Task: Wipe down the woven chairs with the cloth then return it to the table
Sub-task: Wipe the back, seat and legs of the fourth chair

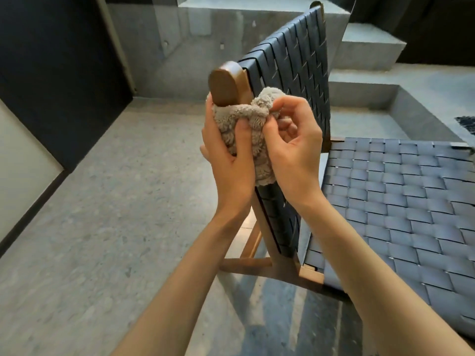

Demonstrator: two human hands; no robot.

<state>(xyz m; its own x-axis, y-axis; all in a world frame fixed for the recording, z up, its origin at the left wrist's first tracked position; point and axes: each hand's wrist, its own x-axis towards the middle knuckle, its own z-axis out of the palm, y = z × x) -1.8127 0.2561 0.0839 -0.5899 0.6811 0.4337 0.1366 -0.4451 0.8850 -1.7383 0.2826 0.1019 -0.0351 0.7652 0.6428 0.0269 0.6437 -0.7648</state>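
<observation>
The left hand point(228, 165) grips the grey cloth point(257, 111) round the wooden post point(223, 86) of the woven chair point(385, 201). The right hand point(293, 152) pinches the cloth too.

the woven chair point(290, 62) stands on the floor point(115, 201), its seat point(401, 201) at the right and its backrest point(303, 104) rising from the seat's left edge. the cloth point(246, 129) wraps the backrest's near post point(223, 84), just under the post's top. the left hand point(228, 160) grips the cloth from the left and the right hand point(295, 150) pinches it from the right. steps point(370, 50) lie behind the chair.
</observation>
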